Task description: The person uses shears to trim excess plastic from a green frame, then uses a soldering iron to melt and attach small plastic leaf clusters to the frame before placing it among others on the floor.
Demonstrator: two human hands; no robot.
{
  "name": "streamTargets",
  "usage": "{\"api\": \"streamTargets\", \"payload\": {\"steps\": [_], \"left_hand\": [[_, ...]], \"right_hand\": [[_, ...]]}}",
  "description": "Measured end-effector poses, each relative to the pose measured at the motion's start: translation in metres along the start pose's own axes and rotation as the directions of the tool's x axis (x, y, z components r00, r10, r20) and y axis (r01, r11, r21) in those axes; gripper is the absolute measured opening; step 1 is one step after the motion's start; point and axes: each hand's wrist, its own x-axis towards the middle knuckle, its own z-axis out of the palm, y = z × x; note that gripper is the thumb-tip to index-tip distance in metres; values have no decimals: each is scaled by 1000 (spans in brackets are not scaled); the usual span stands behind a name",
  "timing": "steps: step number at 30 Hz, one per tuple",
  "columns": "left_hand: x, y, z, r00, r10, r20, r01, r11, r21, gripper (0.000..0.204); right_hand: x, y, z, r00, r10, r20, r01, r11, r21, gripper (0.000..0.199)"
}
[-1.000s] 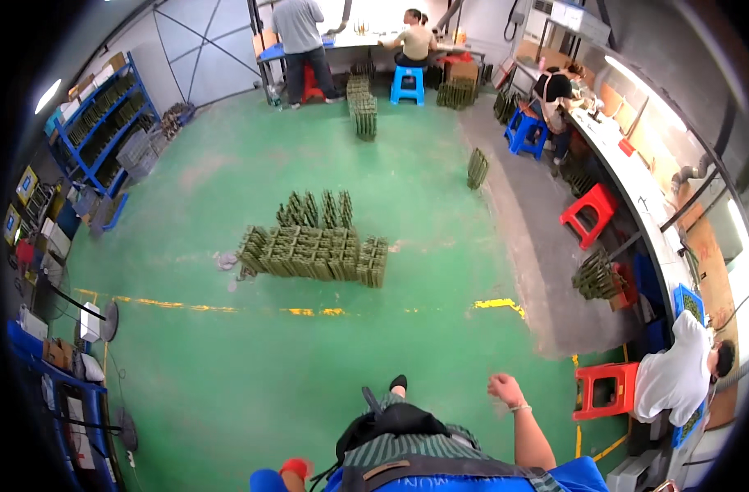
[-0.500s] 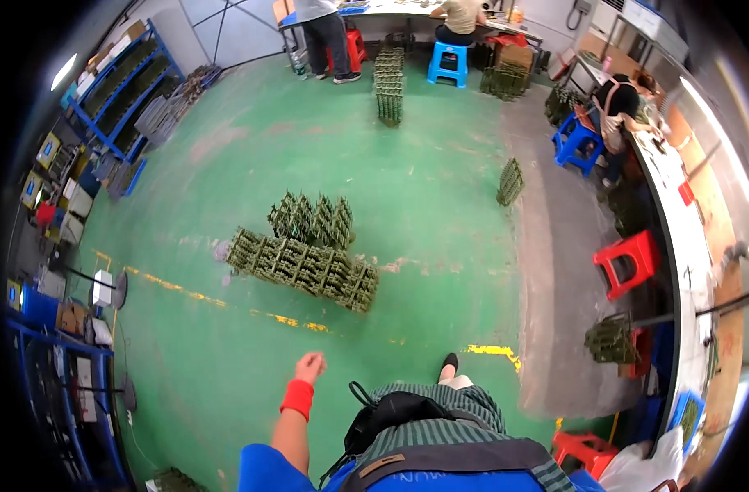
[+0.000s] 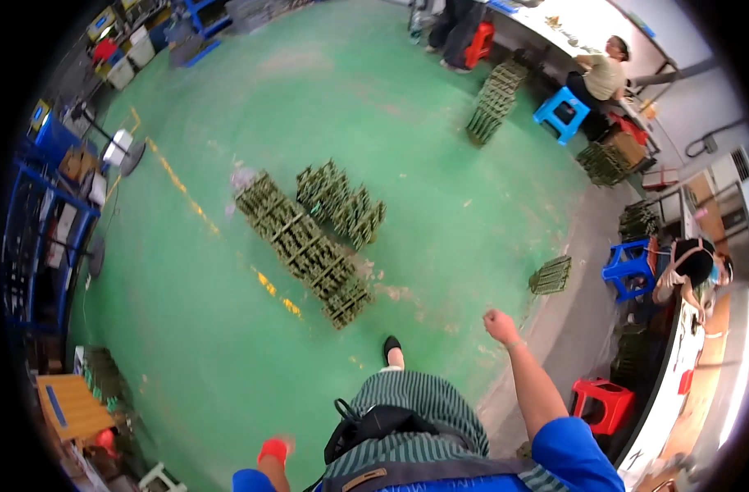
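Note:
My right hand [image 3: 499,325] swings out over the green floor at the right, fingers curled into a loose fist with nothing seen in it. My left hand [image 3: 282,443], beyond a red wristband [image 3: 273,451], hangs low by my side and is smeared by motion, so its fingers do not show clearly. Neither hand touches anything. In front of me lies a long stack of dark green, rack-like pieces [image 3: 296,242], with a shorter group of the same kind [image 3: 341,201] beside it. Nearest to my right hand stands a small green bundle [image 3: 550,275].
Another green row [image 3: 497,98] stands near the far bench [image 3: 546,29]. Blue stools [image 3: 561,115] and a red stool [image 3: 602,404] line the right side, where people sit working. Blue shelving [image 3: 42,246] and a fan stand [image 3: 128,156] are at the left; a wooden-topped table [image 3: 72,407] is lower left.
The view has turned right, with the scene rotated and my foot stepping forward. My right hand has swung into view; my left has dropped back toward the lower edge.

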Motion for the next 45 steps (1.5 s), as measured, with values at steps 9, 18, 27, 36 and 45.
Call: {"api": "streamTargets", "payload": {"steps": [9, 18, 27, 36, 45], "left_hand": [[-65, 120, -227, 662, -521, -539, -675, -103, -730, 23], [-52, 266, -42, 827, -460, 323, 48, -514, -856, 18], [-61, 375, -91, 819, -213, 533, 260, -691, -675, 18], [-55, 372, -95, 851, -257, 457, 186, -667, -722, 19], [-19, 237, -114, 791, -611, -36, -388, -454, -802, 19]], "right_hand": [[247, -141, 70, 917, -195, 347, 309, 899, -310, 28], [484, -249, 235, 714, -648, 265, 697, 619, -362, 19], [556, -277, 275, 461, -677, 573, 844, 135, -519, 19], [554, -230, 220, 358, -667, 653, 876, -2, -482, 17], [395, -279, -70, 389, -757, 525, 921, 300, -249, 14]]}}
